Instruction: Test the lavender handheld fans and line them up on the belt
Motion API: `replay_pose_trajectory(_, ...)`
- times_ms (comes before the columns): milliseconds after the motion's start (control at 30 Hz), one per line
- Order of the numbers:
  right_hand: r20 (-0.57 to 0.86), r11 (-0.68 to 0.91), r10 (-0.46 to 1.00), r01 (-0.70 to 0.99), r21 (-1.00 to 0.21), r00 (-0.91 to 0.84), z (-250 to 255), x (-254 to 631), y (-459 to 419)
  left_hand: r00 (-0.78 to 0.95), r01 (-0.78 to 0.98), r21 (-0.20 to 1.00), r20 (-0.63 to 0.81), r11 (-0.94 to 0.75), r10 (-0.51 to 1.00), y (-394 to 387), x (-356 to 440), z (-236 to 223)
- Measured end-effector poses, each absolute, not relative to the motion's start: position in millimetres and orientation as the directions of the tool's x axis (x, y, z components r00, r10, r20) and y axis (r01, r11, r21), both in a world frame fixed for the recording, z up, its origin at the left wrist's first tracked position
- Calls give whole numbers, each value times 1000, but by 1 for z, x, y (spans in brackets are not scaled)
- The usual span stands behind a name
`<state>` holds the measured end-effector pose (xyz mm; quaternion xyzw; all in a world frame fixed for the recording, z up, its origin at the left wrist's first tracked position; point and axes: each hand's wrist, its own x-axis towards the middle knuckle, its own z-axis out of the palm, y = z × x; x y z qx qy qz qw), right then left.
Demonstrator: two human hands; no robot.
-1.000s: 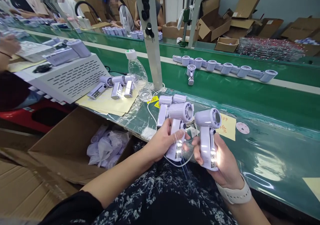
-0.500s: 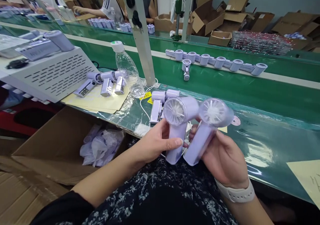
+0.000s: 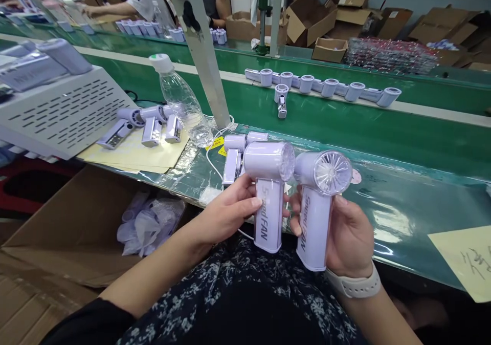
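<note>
My left hand [image 3: 236, 207] is closed round the handle of a lilac handheld fan [image 3: 268, 214], thumb across its front. A second lilac handheld fan [image 3: 315, 227] is gripped in my right hand [image 3: 349, 232], which wears a pale wristband. Both fans stand nearly upright side by side above my lap, with "Speed FAN" lettering showing on their handles. Their round heads point to the right. Just behind the left fan, more lilac fans [image 3: 232, 166] lie on the bench, partly hidden.
A clear plastic bottle [image 3: 180, 99] stands by a metal post [image 3: 201, 53]. Several fans line the green conveyor [image 3: 326, 125]. A vented metal box [image 3: 76, 109] is at left, above a cardboard box [image 3: 88, 222] holding plastic bags. Co-workers sit across the belt.
Both fans have turned in my hands, so their heads now face more to the right and the handle lettering shows. The view has shifted slightly.
</note>
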<state>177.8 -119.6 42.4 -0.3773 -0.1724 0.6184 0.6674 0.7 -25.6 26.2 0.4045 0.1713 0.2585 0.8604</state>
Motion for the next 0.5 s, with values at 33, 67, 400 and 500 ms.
replay_pose_trajectory(33,-243,-35,948,-695,-719,204,42,179,-120,802,-296,805,-84,515,591,-26,0,26)
replay_pose_trajectory(67,-255,-16,936,-694,-719,241,41,179,-120,797,-287,821,-82,494,599,-26,0,26)
replay_pose_trajectory(400,-432,-29,803,-696,-718,412,39,169,-111,751,-224,863,-143,453,645,-19,3,18)
replay_pose_trajectory(500,-448,-53,803,-700,-713,394,38,168,-108,736,-194,867,-180,458,652,-18,1,19)
